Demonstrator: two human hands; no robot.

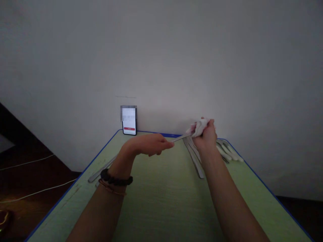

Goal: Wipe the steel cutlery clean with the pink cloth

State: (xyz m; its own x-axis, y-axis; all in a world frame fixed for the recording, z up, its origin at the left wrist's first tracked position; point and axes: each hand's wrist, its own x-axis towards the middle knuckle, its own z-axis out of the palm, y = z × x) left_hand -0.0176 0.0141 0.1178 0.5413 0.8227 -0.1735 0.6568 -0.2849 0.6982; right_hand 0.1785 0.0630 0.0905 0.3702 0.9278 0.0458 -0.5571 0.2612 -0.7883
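My left hand point(148, 144) is closed in a pinch on the handle end of a thin metal utensil point(180, 137), held level above the table. My right hand point(207, 136) is closed round a white cloth point(199, 127) that wraps the utensil's other end. Both hands hover over the far middle of the pale green table point(161, 201). A dark bead bracelet and a thin band sit on my left wrist.
Several metal utensils point(194, 156) lie on the table under my right hand, more with pale handles point(228, 151) at the far right. One utensil point(101, 169) lies near the left edge. A phone point(129, 120) leans on the wall. White cables point(30, 193) cross the floor left.
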